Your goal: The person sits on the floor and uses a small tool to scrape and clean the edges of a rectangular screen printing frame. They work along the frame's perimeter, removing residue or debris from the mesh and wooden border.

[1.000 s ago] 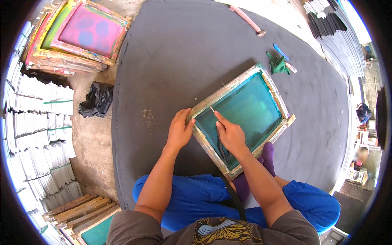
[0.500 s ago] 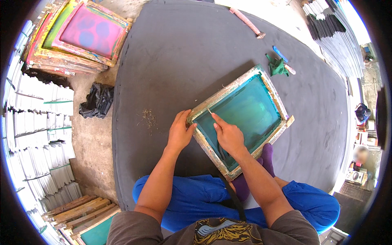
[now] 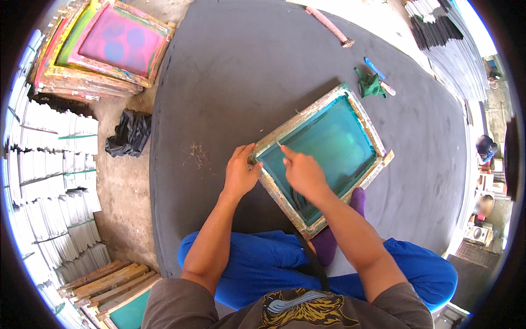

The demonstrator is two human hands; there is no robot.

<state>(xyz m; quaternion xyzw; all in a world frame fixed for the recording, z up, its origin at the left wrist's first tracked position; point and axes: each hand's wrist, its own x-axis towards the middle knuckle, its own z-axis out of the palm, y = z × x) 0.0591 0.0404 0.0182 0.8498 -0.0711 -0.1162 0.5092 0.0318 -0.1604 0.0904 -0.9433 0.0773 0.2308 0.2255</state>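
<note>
A wooden screen-printing frame (image 3: 282, 205) with teal mesh (image 3: 329, 145) lies tilted before my crossed legs. At its left corner my left hand (image 3: 239, 174) is closed on the wooden edge, thumb on the near side and fingers along the far side. Over the mesh, close to the far-left rail, my right hand (image 3: 304, 174) pinches a thin pale tool (image 3: 278, 143), its tip at the inner edge of the wood. Most of that tool is hidden by my fingers, so its kind cannot be made out.
A hammer (image 3: 330, 26) with a pinkish handle lies at the far side of the dark mat (image 3: 219, 71). Right of the frame are a green cloth (image 3: 370, 84) and a blue-handled tool (image 3: 375, 68). Thin scraps (image 3: 198, 156) lie left. Beyond are a black bag (image 3: 129, 133) and stacked frames (image 3: 121, 41).
My right hand has shifted slightly, its index finger now straighter toward the rail. The frame appears a little higher in view. My left hand keeps its hold on the corner.
</note>
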